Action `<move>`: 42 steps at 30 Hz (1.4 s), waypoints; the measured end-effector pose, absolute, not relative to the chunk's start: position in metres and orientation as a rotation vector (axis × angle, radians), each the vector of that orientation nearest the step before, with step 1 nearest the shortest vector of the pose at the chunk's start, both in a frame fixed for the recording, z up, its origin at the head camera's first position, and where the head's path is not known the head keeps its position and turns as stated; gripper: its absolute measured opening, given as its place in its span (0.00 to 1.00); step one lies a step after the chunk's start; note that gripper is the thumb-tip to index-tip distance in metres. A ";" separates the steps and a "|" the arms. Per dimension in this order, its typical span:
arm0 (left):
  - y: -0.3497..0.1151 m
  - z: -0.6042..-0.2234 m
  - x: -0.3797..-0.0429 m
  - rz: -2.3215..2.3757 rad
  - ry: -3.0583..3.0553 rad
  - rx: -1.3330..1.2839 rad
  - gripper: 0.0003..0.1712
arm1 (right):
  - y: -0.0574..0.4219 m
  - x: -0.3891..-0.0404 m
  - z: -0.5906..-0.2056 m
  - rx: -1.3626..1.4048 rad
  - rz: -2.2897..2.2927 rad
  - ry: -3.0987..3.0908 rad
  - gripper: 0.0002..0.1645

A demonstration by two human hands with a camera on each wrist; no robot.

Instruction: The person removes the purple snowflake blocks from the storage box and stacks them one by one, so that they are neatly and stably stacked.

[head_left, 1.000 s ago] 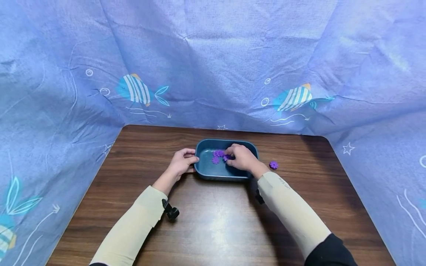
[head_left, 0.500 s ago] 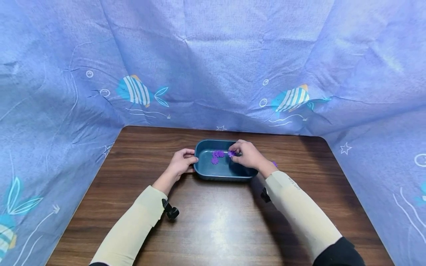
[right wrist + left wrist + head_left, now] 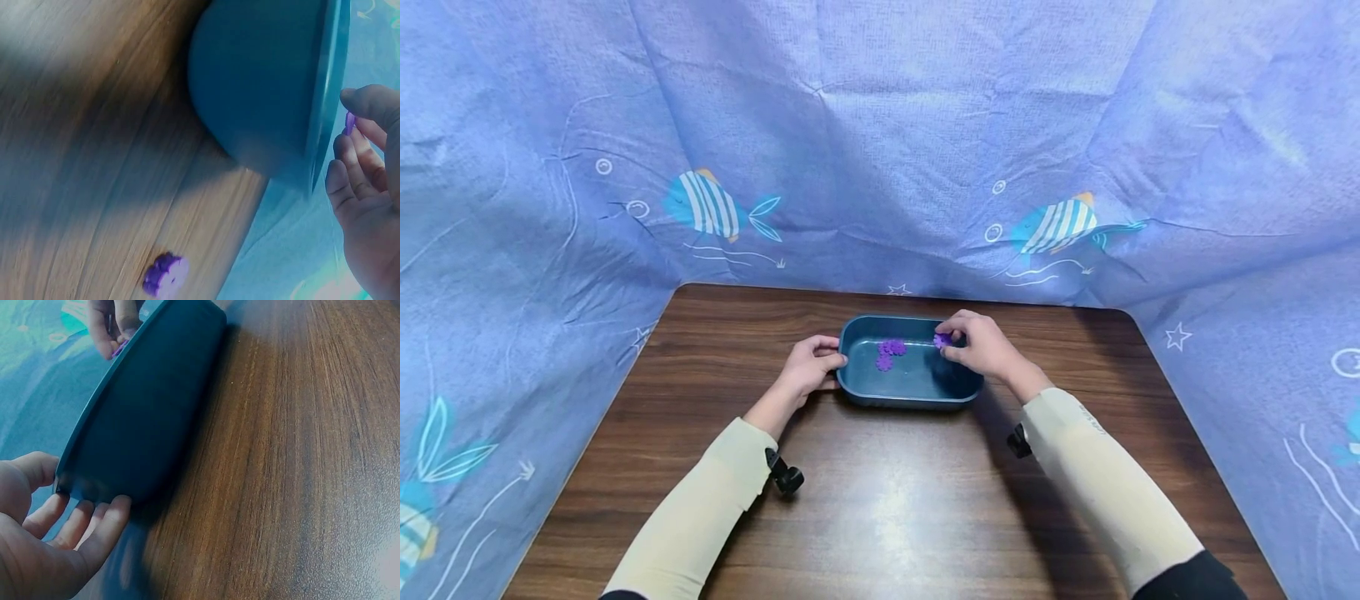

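Note:
A dark teal plastic tub [image 3: 910,400] with rounded corners stands near the far side of the table. My left hand [image 3: 805,367] grips its left end, the thumb at the rim and the fingers against the outer wall [image 3: 137,412]. Over the tub's right end, my right hand [image 3: 988,346] pinches a small purple flower-shaped piece [image 3: 942,340] between thumb and fingertips. In the right wrist view that piece [image 3: 349,122] shows edge-on, close above the rim. Several more purple flower-shaped pieces [image 3: 891,347] lie together on the tub's floor, left of centre.
On the brown wood-grain table [image 3: 880,500], a thick purple flower-shaped piece or stack [image 3: 165,275] sits right of the tub; my right wrist hides it in the head view. A blue fish-print cloth [image 3: 880,167] hangs behind and at both sides.
My right hand has lifted a purple flower-shaped piece from beside the others and carried it right, toward the tub's right end. The left hand and tub have stayed put.

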State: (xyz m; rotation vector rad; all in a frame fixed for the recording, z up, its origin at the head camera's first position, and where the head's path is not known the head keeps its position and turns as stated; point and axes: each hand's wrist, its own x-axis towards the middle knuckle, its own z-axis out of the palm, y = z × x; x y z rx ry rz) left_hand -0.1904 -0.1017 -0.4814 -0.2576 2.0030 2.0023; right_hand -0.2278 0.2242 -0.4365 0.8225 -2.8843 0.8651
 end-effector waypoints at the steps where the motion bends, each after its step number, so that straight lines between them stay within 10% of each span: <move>1: -0.102 -0.481 -0.190 2.001 2.003 -0.261 0.26 | 0.227 -0.228 -0.436 0.818 0.867 -2.880 0.18; 42: -0.101 -0.484 -0.191 2.014 2.005 -0.256 0.27 | 0.332 -0.206 -0.475 0.463 0.977 -2.919 0.17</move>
